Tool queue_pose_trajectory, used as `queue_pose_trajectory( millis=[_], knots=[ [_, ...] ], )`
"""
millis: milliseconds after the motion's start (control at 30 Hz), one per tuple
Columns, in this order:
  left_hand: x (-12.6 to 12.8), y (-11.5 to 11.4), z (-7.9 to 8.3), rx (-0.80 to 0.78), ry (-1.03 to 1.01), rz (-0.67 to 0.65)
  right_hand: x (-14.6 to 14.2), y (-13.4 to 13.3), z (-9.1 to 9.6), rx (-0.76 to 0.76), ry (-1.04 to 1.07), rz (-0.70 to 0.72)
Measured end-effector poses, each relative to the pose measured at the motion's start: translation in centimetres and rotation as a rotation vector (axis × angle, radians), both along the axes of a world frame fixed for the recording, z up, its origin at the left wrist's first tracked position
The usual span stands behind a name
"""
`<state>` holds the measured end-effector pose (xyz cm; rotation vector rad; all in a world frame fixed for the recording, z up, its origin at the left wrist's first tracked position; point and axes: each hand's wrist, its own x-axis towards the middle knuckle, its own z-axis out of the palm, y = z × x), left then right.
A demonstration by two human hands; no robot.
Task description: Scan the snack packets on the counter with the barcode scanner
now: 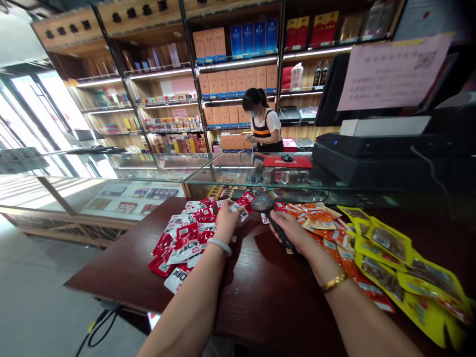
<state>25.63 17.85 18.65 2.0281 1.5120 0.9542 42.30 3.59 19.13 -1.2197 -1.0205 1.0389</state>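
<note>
Heaped red-and-white glossy plastic packets (188, 243) crowd the outer side of the left hand (227, 220); flat orange plastic packets (316, 216) and, farther out, yellow plastic pouches (390, 240) hem in the right hand (288, 229). Pinched by the left hand, a red-and-white plastic packet (245, 199) points forward-right. The right hand grips a black handheld scanner (263, 202), long axis running forward-left, head near that packet.

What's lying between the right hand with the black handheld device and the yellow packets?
Orange packets are spread between the right hand and the yellow packets, so that stretch isn't bare; the head view shows this.
</note>
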Motion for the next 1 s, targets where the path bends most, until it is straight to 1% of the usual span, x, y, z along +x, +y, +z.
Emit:
queue_pose_trajectory(
  millis=[67,100,200,267,367,467,533,600,633,700,733,767,800,833,900,933,1000],
  knots=[
    [0.7,0.2,-0.9,-0.002,-0.004,-0.122,0.1,0.1,-0.1,0.001,0.008,0.001],
    [0.9,0.4,-1.2,0.03,0.051,-0.144,0.2,0.1,-0.2,0.003,0.012,0.002],
    [0.2,1.0,-1.9,0.142,0.338,-0.079,0.3,0.3,-0.6,0.018,0.006,0.015],
    [-0.5,1.2,-2.0,0.116,0.512,-0.085,0.2,0.3,-0.7,0.021,-0.013,0.021],
    [-1.2,0.9,-1.7,0.042,0.649,-0.218,0.2,0.3,-0.6,0.009,-0.024,0.017],
    [-1.0,0.1,-0.8,0.039,0.669,-0.298,0.2,0.2,-0.5,0.004,-0.022,0.011],
    [-0.8,-0.3,-0.1,0.043,0.621,-0.29,0.3,0.2,-0.6,0.012,-0.018,0.012],
    [-0.7,-0.4,0.3,0.079,0.56,-0.212,0.3,0.2,-0.6,0.02,-0.014,0.012],
    [-0.7,-0.4,0.4,0.106,0.538,-0.143,0.3,0.2,-0.6,0.018,-0.014,0.012],
    [-0.8,-0.1,0.2,0.137,0.519,0.012,0.3,0.2,-0.6,0.008,-0.015,0.017],
    [-0.8,0.1,-0.1,0.125,0.521,0.064,0.2,0.2,-0.6,0.001,-0.015,0.02],
    [-0.7,0.3,-0.4,0.098,0.53,0.083,0.2,0.1,-0.6,-0.006,-0.012,0.024],
    [-0.7,0.5,-0.8,0.07,0.548,0.062,0.1,0.1,-0.5,-0.012,-0.01,0.025],
    [-0.6,0.7,-1.2,0.05,0.571,0.013,0.0,0.1,-0.5,-0.015,-0.01,0.022],
    [-0.4,0.9,-1.8,0.043,0.615,-0.1,-0.1,0.0,-0.3,-0.015,-0.015,0.014],
    [-0.2,1.0,-1.9,0.05,0.623,-0.133,-0.1,0.0,-0.3,-0.013,-0.022,0.012],
    [0.0,1.0,-1.8,0.043,0.604,-0.142,-0.2,-0.1,-0.1,-0.005,-0.04,0.014]
  ],
)
